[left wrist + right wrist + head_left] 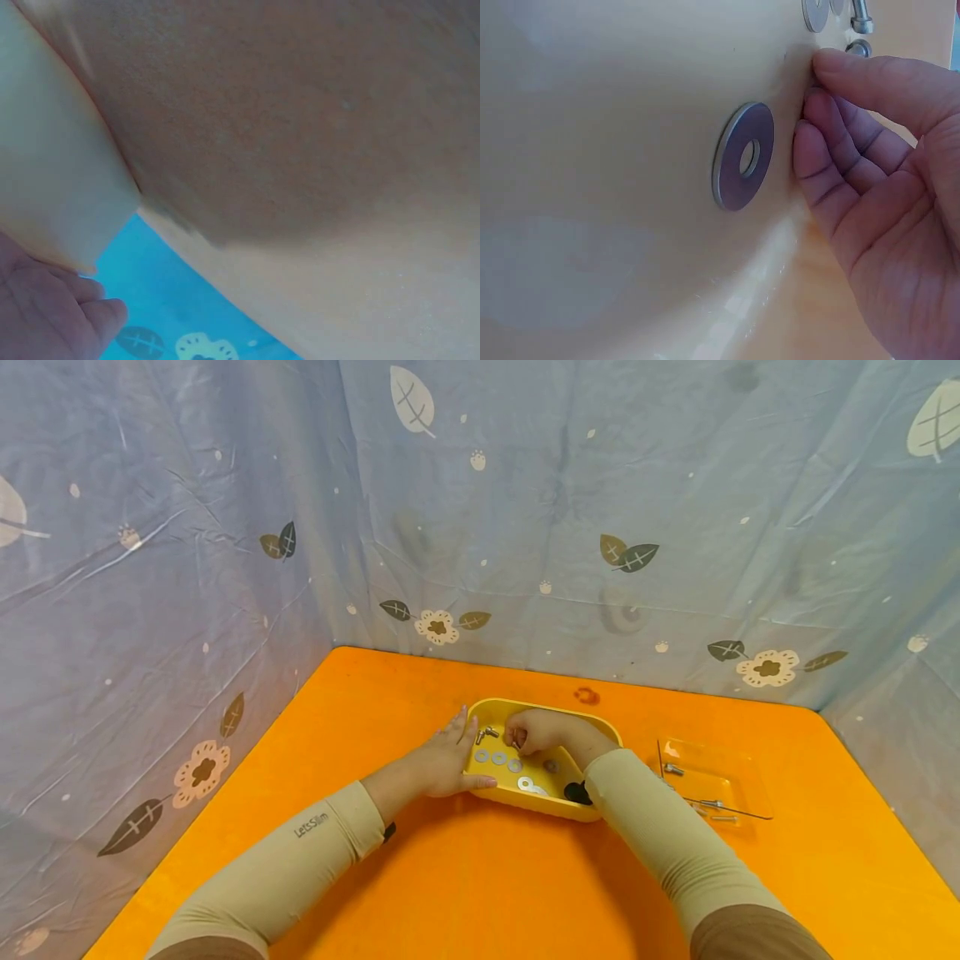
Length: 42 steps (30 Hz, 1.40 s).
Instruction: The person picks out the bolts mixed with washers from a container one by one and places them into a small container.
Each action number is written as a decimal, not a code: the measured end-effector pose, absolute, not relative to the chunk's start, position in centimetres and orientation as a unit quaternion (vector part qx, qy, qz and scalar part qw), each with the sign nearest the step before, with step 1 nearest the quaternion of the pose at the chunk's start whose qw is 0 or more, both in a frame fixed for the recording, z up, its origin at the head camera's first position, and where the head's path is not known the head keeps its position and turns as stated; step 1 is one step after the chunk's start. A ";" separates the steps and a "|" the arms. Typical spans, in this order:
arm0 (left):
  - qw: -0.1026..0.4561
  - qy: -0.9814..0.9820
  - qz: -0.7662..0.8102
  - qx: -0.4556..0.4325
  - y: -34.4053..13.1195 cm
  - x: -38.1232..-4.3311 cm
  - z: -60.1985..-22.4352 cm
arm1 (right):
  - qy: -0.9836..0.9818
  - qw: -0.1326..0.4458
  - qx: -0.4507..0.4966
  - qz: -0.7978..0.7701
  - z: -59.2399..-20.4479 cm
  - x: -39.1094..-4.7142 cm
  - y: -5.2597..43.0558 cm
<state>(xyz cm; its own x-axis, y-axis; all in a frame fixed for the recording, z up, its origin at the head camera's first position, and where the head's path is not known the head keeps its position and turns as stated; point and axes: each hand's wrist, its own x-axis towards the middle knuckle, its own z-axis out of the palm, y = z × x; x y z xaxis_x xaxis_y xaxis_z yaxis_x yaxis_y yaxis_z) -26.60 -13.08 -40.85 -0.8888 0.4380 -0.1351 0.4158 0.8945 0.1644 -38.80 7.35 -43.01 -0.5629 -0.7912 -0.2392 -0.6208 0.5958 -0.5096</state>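
Note:
A yellow bin [480, 707] stands on the orange table. My left hand [447, 760] holds its left end, thumb laid over the near rim and fingers spread toward the far corner. Inside the bin my right hand [531, 731] has its fingertips bent down to the floor, where a small shiny bolt [516, 745] shows at them. Two bolts [486, 735] lie just left of these fingers. Flat metal washers [498, 759] form a row nearer me, and another washer [744, 157] sits beside my right fingers [814, 154]. Skin covers most of the left wrist view.
More washers [527, 783] and a black piece [576, 793] lie in the near right part of the bin. To its right stands a clear tray [738, 777] with several bolts [673, 769] and screws. A patterned curtain [525, 527] hangs behind the table.

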 end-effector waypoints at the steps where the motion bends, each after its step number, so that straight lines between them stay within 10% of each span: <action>1: 0.085 0.970 0.066 0.220 -13.1 -26.6 -40.8 | 0.862 0.232 -0.408 -0.190 -43.0 -38.8 7.4; 42: 0.099 0.971 0.060 0.211 -12.9 -26.7 -40.6 | 0.828 0.218 -0.390 -0.339 -36.9 -38.2 9.8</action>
